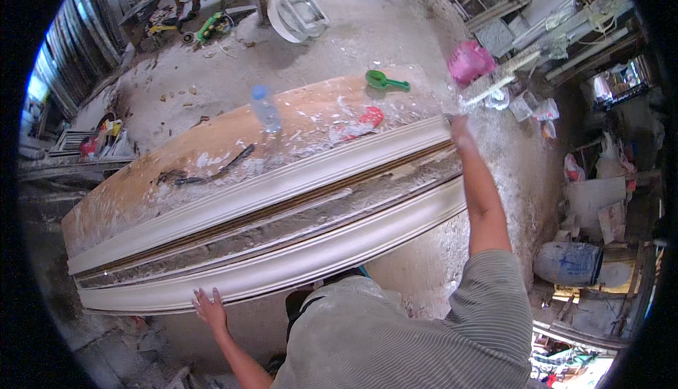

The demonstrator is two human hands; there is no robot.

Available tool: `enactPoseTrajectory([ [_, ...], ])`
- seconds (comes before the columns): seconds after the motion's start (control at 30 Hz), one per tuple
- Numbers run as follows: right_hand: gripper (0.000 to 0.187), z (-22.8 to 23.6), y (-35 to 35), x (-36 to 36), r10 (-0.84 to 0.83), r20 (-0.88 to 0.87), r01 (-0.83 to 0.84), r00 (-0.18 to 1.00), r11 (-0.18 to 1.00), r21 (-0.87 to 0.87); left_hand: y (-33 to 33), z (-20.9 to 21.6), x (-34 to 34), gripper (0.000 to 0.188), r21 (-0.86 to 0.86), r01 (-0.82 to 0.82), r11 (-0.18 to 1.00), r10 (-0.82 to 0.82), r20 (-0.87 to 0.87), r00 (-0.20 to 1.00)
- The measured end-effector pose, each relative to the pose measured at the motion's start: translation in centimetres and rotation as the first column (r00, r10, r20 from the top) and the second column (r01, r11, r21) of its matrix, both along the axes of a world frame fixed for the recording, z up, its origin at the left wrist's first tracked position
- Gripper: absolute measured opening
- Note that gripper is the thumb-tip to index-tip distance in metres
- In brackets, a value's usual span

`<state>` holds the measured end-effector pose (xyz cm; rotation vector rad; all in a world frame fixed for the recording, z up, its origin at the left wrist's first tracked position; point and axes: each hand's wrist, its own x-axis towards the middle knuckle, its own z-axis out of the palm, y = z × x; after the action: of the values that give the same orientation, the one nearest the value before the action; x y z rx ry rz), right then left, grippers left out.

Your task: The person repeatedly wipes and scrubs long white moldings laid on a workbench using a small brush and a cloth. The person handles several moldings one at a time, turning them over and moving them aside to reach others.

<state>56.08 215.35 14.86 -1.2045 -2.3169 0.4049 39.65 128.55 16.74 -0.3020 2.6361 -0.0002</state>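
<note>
Two long white moldings with ridged profiles lie side by side in front of me, the far molding (282, 183) and the near molding (275, 265). Between them runs a dusty grey strip (296, 218) with a brown edge and a thin white stick on it. My left hand (210, 310) has its fingers spread at the front edge of the near molding, towards its left end. Stretched far out, my right hand (460, 134) is at the right end of the far molding. Motion smears its fingers, so its grip does not show.
Beyond the moldings, a plaster-spattered wooden board (162, 145) bears a clear bottle (266, 112) with a blue cap, a green scoop (387, 81), a red piece (370, 116) and a black strip (236, 161). On the floor stand a pink bag (470, 62) and a blue drum (568, 264).
</note>
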Motion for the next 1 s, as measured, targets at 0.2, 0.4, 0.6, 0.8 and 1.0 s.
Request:
enactPoseTrajectory([
  [0.2,0.033,4.7,11.5,6.5,0.161,0.826,-0.165,0.540,0.983,-0.084,4.0,-1.3,0.4,0.072,0.053,0.088,0.995,-0.091,0.061,0.994],
  [0.4,0.026,-0.4,8.5,0.8,0.511,0.612,-0.457,0.603,0.851,-0.260,3.8,-2.7,1.4,0.077,0.116,0.063,0.991,-0.071,0.066,0.995],
  [0.6,0.029,0.5,-1.4,-11.2,0.729,0.658,-0.501,0.188,0.648,-0.574,4.2,-0.3,2.4,0.066,0.242,-0.004,0.970,0.008,-0.017,1.000],
  [0.8,0.035,4.0,-18.1,-19.8,0.952,0.267,-0.425,0.148,0.305,-0.852,-1.0,0.4,0.9,0.058,0.320,0.009,0.947,0.044,-0.156,0.987],
  [1.0,0.039,4.3,-40.8,-26.9,0.929,0.075,-0.396,0.363,0.227,-0.890,-14.8,-3.6,-5.3,0.053,0.354,0.095,0.930,0.074,-0.436,0.897],
])
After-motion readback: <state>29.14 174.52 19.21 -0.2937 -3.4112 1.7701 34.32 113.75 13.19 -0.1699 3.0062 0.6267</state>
